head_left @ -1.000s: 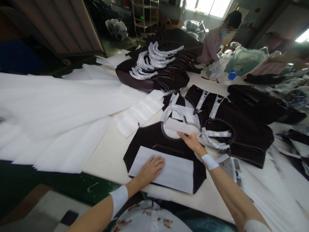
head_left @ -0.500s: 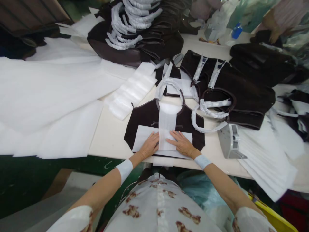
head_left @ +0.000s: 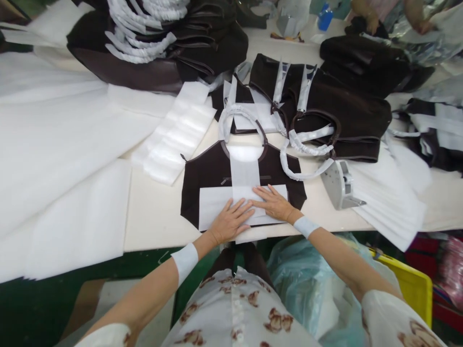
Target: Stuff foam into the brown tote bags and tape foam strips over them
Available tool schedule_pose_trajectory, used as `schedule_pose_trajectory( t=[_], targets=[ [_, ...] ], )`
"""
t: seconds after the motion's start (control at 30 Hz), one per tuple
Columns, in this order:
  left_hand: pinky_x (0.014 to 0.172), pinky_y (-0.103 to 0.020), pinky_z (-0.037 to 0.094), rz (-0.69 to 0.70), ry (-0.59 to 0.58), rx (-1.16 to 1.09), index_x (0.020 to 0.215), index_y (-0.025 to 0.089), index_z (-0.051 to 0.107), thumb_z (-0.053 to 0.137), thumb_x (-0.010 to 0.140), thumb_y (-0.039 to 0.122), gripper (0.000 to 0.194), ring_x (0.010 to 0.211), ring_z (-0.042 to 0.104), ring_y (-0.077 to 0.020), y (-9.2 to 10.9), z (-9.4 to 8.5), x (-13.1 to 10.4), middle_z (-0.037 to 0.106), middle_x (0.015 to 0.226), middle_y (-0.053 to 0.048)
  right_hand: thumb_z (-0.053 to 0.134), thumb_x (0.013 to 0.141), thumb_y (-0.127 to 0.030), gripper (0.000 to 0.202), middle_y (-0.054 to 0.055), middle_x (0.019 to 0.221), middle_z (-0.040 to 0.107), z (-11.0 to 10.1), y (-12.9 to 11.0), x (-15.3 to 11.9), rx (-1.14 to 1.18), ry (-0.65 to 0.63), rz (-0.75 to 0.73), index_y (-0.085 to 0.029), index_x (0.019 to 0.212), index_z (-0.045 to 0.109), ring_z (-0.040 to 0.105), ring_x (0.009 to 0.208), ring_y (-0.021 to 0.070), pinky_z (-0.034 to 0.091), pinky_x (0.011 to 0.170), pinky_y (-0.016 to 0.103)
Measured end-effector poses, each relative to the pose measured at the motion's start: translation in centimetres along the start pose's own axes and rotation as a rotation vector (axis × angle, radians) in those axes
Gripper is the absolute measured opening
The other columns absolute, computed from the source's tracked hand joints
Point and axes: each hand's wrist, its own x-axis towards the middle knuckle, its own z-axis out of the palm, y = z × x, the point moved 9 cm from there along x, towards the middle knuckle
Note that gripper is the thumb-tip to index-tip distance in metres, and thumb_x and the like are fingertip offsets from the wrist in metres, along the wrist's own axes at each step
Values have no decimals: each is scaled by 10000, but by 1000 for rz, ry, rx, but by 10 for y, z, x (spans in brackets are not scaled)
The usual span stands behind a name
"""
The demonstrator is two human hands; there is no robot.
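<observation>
A dark brown handbag (head_left: 202, 168) lies flat at the table's front edge, its handle (head_left: 241, 110) wrapped in white padding. A white foam sheet (head_left: 213, 205) lies crosswise on the bag, and a vertical white strip (head_left: 246, 168) runs down the middle from the handle opening. My left hand (head_left: 231, 221) rests on the lower sheet with fingers spread, pointing right. My right hand (head_left: 275, 203) lies flat on the sheet and strip to the right, fingers extended. The fingertips of both hands are close together. Neither hand grasps anything.
Large white foam sheets (head_left: 54, 135) cover the left side, with narrower strips (head_left: 177, 130) beside the bag. Stacked bags (head_left: 210, 53) stand behind. More bags (head_left: 347, 106), a grey tape dispenser (head_left: 338, 185) and white sheets (head_left: 394, 193) are to the right. A co-worker's hands (head_left: 372, 21) show at the back.
My left hand has moved right and lower, from beside the strip onto the sheets. My right hand stays flat in nearly the same place. The head view has shifted.
</observation>
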Motion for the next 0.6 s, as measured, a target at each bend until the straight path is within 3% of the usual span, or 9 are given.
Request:
schedule_pose_trajectory(
  t=[0.07,0.17,0.27,0.43,0.6],
  targets=[
    [1208,-582,198,3,-20,46,1490,228,427,472,1013,411,513,1491,282,-314,-1,5,1,448,1543,-117,471,884,-36,567,147,1557,429,-2,-15,-16,-17,115,56,-224,1415,534,326,1480,282,264,1204,580],
    [1209,-575,220,3,-6,80,1484,231,440,483,1012,382,497,1487,291,-317,-2,6,3,456,1540,-103,436,952,-105,441,156,1361,617,4,-56,-56,-28,290,81,-173,1370,560,484,1351,254,401,1132,479],
    [1211,-572,230,4,4,96,1476,232,452,494,1007,380,494,1487,294,-318,0,4,4,452,1545,-89,451,973,-162,414,147,1254,666,23,-88,-88,-25,321,62,-162,1377,545,560,1221,256,481,998,428],
    [1224,-554,208,-14,-25,147,1494,240,430,471,1014,409,511,1489,295,-303,0,3,4,440,1554,-76,422,972,-125,488,138,1268,657,40,-84,-88,-126,313,42,-156,1456,468,548,1116,258,445,876,412],
    [1233,-546,169,-32,-73,175,1509,254,404,446,1023,417,514,1505,260,-295,-3,8,6,436,1558,-65,488,992,-201,369,96,1114,694,36,-77,-77,-140,448,34,-215,1349,584,547,957,226,383,770,377]
  ],
)
